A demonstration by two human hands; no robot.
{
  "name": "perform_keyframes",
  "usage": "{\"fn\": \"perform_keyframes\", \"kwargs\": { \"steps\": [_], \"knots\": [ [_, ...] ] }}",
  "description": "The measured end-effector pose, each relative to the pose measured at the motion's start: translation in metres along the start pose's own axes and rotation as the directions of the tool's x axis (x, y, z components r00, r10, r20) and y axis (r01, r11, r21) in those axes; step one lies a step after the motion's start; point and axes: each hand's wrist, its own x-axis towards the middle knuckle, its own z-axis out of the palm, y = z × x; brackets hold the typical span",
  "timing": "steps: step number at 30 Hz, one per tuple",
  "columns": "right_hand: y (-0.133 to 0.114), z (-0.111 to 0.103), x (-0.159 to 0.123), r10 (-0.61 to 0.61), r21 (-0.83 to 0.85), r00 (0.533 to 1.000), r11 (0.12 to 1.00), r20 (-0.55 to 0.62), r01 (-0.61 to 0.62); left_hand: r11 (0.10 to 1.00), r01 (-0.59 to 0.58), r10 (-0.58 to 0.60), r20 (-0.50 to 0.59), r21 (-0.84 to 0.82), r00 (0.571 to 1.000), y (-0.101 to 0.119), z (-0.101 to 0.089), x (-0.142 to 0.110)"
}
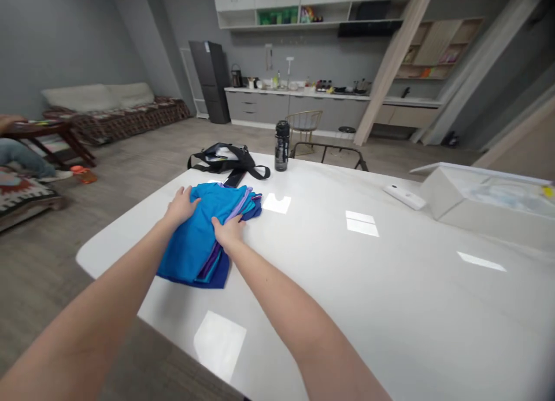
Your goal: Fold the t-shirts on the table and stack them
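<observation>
A pile of folded clothes (195,239) lies near the left end of the white table (312,273). Bright blue cloth forms its top, with purple, teal and navy layers showing along the right side. My left hand (180,207) grips the far left edge of the pile, thumb across the blue cloth. On the opposite side, my right hand (228,230) is closed on the right edge, its thumb on top and its fingers against the layered folds. Parts of the fingers are hidden by the cloth and the hands themselves.
Behind the pile sit a black bag (225,158) with straps and a dark bottle (281,146). A white power strip (404,197) and a white box (481,198) are at right. Chairs stand beyond the table; another person's leg (21,158) shows far left.
</observation>
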Motion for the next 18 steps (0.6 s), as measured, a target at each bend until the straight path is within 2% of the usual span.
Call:
{"fn": "perform_keyframes", "kwargs": {
  "steps": [3, 5, 7, 9, 10, 13, 18],
  "knots": [
    [-0.012, 0.036, 0.025, 0.229, 0.104, 0.968, 0.970, -0.102, -0.219, 0.998, 0.026, -0.025, -0.026, 0.055, 0.999, -0.027, -0.011, -0.009],
    [-0.007, 0.044, 0.024, 0.153, 0.087, 0.985, 0.985, -0.077, -0.146, 0.997, -0.009, 0.008, 0.025, 0.078, 1.000, -0.033, -0.013, -0.019],
    [0.006, 0.039, 0.014, 0.022, -0.011, 0.995, 1.000, -0.093, -0.023, 0.993, -0.069, 0.064, 0.055, 0.092, 0.996, -0.033, -0.014, -0.028],
    [0.019, 0.024, -0.001, -0.041, -0.122, 0.993, 0.992, -0.110, 0.027, 0.988, -0.115, 0.113, 0.019, 0.106, 0.993, -0.029, -0.015, -0.034],
    [0.025, 0.015, -0.009, -0.046, -0.142, 0.997, 0.989, -0.067, 0.036, 0.986, -0.117, 0.120, -0.016, 0.121, 0.993, -0.027, -0.016, -0.035],
    [0.032, -0.017, -0.033, -0.037, -0.113, 0.997, 0.993, 0.064, 0.044, 0.978, -0.081, 0.098, -0.083, 0.191, 0.992, -0.017, -0.017, -0.036],
    [0.031, -0.075, -0.073, -0.087, -0.098, 0.994, 0.991, 0.073, 0.094, 0.969, -0.039, 0.063, -0.089, 0.246, 0.994, -0.002, -0.013, -0.033]
  ]
}}
